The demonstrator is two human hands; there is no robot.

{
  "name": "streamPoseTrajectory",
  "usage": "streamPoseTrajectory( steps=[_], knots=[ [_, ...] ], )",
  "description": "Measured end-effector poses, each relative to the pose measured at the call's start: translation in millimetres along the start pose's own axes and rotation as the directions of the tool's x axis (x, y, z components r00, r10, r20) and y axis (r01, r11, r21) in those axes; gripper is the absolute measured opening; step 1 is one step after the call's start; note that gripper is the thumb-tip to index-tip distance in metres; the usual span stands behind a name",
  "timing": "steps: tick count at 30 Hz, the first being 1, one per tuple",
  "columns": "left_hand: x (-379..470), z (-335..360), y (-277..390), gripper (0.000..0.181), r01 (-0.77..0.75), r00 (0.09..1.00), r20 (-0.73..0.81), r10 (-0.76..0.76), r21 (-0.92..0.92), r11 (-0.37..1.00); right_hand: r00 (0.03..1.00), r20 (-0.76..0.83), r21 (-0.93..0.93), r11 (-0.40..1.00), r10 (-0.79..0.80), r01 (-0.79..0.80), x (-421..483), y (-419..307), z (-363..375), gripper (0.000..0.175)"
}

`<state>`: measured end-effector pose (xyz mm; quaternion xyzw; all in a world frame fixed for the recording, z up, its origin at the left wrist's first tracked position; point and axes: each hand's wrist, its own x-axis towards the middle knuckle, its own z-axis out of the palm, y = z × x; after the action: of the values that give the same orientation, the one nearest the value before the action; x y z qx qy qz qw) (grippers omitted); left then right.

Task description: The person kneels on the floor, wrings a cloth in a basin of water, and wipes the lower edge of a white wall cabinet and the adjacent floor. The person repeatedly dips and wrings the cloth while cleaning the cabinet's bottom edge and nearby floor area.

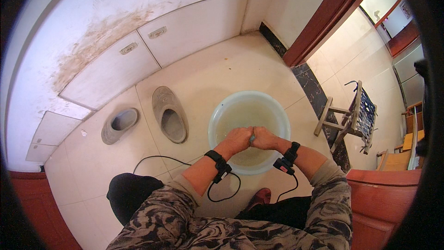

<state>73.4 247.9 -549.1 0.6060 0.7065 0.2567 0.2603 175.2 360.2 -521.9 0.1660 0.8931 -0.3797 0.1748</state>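
My left hand and my right hand are closed into fists, pressed together at the knuckles. Between them shows a small piece of blue-green material, probably cloth; most of it is hidden inside the fists. Both hands are over a pale blue-white plastic basin on the tiled floor. Cloudy, yellowish water fills part of the basin. Each wrist wears a black strap with a small device and a cable.
Two grey clogs lie left of the basin. A wooden folding stool with a woven seat lies tilted by the black marble threshold. White cabinet panels line the stained wall. A red wooden door is at lower right.
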Motion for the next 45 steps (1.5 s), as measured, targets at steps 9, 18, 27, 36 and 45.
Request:
streamPoseTrajectory(
  steps=[9, 18, 27, 36, 45],
  knots=[
    [-5.6, -4.4, 3.3, 0.022, -0.01, 1.0, -0.008, 0.01, 0.082, 0.997, 0.993, 0.027, 0.139, 0.983, 0.115, -0.118, -4.9, -12.4, -1.1, 0.037],
    [-3.9, -2.8, -3.0, 0.021, -0.06, 0.994, -0.085, 0.069, 0.102, 0.993, 0.991, 0.026, 0.193, 0.972, 0.135, -0.137, -10.4, -34.2, -15.0, 0.038],
    [-6.4, -1.5, -5.5, 0.021, -0.09, 0.989, -0.111, 0.102, 0.107, 0.99, 0.945, 0.166, 0.26, 0.912, 0.281, -0.317, -17.3, -45.9, -23.6, 0.036],
    [11.6, -2.3, -13.8, 0.031, 0.063, 0.976, -0.205, -0.078, -0.076, 0.995, 0.99, -0.14, -0.172, 0.985, -0.003, -0.022, -2.3, -27.1, -22.9, 0.051],
    [11.6, -40.0, -7.5, 0.015, 0.597, 0.797, 0.511, -0.321, -0.744, 0.3, 0.918, -0.124, -0.674, 0.711, -0.377, 0.201, -10.3, -44.7, -32.4, 0.044]
  ],
)
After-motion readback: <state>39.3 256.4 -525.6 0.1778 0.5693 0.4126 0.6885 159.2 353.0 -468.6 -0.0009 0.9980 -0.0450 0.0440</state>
